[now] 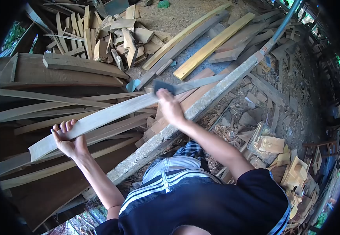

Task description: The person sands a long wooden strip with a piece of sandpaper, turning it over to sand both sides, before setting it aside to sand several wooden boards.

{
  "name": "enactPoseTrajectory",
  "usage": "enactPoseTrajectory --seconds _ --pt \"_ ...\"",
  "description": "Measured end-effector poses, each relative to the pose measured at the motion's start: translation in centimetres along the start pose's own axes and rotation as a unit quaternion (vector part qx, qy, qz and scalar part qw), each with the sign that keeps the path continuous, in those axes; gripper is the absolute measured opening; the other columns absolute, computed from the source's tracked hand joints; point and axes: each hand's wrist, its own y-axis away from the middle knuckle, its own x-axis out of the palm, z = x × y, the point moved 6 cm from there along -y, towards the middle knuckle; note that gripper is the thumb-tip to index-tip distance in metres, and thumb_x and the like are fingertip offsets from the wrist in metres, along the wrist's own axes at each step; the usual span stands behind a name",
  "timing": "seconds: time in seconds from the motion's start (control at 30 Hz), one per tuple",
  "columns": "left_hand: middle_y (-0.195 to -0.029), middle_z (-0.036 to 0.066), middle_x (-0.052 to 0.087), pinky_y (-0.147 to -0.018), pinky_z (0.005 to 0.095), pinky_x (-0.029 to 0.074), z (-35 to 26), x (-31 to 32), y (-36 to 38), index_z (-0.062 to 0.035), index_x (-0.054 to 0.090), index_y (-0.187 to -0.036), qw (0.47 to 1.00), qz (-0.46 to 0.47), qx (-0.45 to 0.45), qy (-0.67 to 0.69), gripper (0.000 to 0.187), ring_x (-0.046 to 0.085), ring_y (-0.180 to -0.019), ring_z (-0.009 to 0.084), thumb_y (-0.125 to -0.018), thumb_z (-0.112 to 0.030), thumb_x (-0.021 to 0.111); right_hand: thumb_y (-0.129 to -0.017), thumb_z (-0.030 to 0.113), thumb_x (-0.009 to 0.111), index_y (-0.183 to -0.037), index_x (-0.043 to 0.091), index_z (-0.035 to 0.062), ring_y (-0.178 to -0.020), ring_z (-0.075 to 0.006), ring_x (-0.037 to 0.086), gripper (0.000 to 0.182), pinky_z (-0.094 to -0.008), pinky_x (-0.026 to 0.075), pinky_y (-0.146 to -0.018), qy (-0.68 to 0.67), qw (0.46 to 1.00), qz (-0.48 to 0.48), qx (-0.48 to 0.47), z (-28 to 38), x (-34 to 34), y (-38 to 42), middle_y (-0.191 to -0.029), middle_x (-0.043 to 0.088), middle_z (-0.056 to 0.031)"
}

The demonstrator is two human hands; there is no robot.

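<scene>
under left hand [69, 141], plank [99, 119], right hand [169, 106] midway

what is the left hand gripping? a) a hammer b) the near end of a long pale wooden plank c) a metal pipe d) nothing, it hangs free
b: the left hand is curled around the near end of the long pale plank, while the right hand presses a dark tool onto the plank farther along.
</scene>
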Motion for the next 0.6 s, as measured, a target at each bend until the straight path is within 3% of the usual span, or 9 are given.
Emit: enactPoseTrajectory --seconds 0.03,0.1,0.17,0.23,0.27,0.3,0.37,0.47,0.6 --pt "-0.066 0.002 0.033 -0.070 0.0363 0.036 0.1 0.1 0.0 -0.0097 0.050 -0.083 1.000 -0.012 0.003 -0.011 0.021 0.032 -0.062 0.0175 -0.096 -0.026 0.046 -0.087 -0.003 0.049 -0.118 0.052 -0.0076 -0.117 -0.0341 0.053 0.031 -0.0396 0.045 -0.100 -0.100 0.994 0.037 0.021 3.2 -0.6 0.0 -0.124 0.053 -0.0250" --pt "-0.065 0.002 0.033 -0.070 0.0360 0.035 0.2 0.9 0.4 -0.0095 0.050 -0.083 0.999 -0.026 0.007 -0.017 0.021 0.032 -0.062 0.0175 -0.096 -0.026 0.046 -0.089 -0.002 0.048 -0.119 0.051 -0.0084 -0.118 -0.0340 0.052 0.031 -0.0393 0.044 -0.101 -0.109 0.993 0.019 -0.045 5.4 -2.0 0.3 -0.125 0.053 -0.0246" --pt "-0.064 0.002 0.033 -0.070 0.0359 0.035 0.3 1.0 0.7 -0.0094 0.050 -0.083 0.998 -0.046 0.014 -0.031 0.021 0.032 -0.062 0.0176 -0.096 -0.026 0.046 -0.088 -0.001 0.049 -0.123 0.049 -0.0057 -0.116 -0.0330 0.053 0.035 -0.0405 0.047 -0.098 -0.067 0.997 0.010 -0.036 0.9 -0.5 0.3 -0.125 0.053 -0.0236" --pt "-0.064 0.002 0.033 -0.070 0.0358 0.035 0.3 1.0 0.9 -0.0093 0.050 -0.083 0.997 -0.067 0.027 -0.041 0.022 0.032 -0.062 0.0176 -0.096 -0.026 0.047 -0.091 0.001 0.045 -0.117 0.051 -0.0043 -0.109 -0.0319 0.059 0.028 -0.0359 0.054 -0.086 -0.010 0.987 0.094 0.134 -6.3 -0.8 -0.2 -0.119 0.056 -0.0259" --pt "-0.063 0.002 0.033 -0.069 0.0357 0.035 0.6 1.0 1.0 -0.0092 0.050 -0.082 0.998 -0.046 0.017 -0.027 0.022 0.032 -0.062 0.0177 -0.095 -0.027 0.047 -0.092 0.006 0.041 -0.115 0.052 -0.0044 -0.101 -0.0306 0.063 0.027 -0.0363 0.055 -0.079 -0.001 0.987 0.076 0.141 -8.8 -1.6 0.1 -0.115 0.058 -0.0259" --pt "-0.063 0.002 0.033 -0.069 0.0356 0.035 0.5 1.0 1.2 -0.0091 0.050 -0.082 0.999 -0.027 0.011 -0.015 0.023 0.033 -0.061 0.0177 -0.095 -0.027 0.048 -0.093 0.005 0.042 -0.120 0.051 -0.0063 -0.108 -0.0295 0.059 0.031 -0.0382 0.051 -0.088 -0.029 0.942 0.167 0.288 -10.8 -1.7 0.2 -0.117 0.058 -0.0252" --pt "-0.065 0.003 0.035 -0.069 0.0355 0.036 0.7 0.8 1.5 -0.0088 0.050 -0.083 0.998 -0.053 0.025 -0.012 0.024 0.035 -0.063 0.0179 -0.094 -0.030 0.049 -0.093 0.006 0.043 -0.120 0.051 -0.0072 -0.111 -0.0323 0.057 0.031 -0.0390 0.046 -0.097 0.001 0.976 0.075 0.206 -10.0 -1.3 -0.2 -0.121 0.056 -0.0253" --pt "-0.070 0.005 0.039 -0.073 0.0375 0.039 0.7 0.5 1.5 -0.0081 0.055 -0.092 0.994 -0.092 0.047 -0.039 0.025 0.039 -0.068 0.0198 -0.094 -0.032 0.049 -0.089 0.005 0.051 -0.123 0.050 -0.0072 -0.117 -0.0366 0.052 0.035 -0.0400 0.041 -0.102 -0.093 0.995 0.032 0.001 -0.1 -0.2 -0.1 -0.127 0.051 -0.0259" --pt "-0.090 0.010 0.060 -0.087 0.0433 0.044 0.6 -0.4 2.0 -0.0104 0.062 -0.106 0.995 -0.101 0.022 0.002 0.027 0.054 -0.083 0.0234 -0.092 -0.032 0.052 -0.089 0.002 0.049 -0.127 0.049 -0.0033 -0.123 -0.0334 0.047 0.038 -0.0388 0.038 -0.106 -0.156 0.986 0.042 -0.044 3.8 -1.1 1.0 -0.130 0.050 -0.0235"
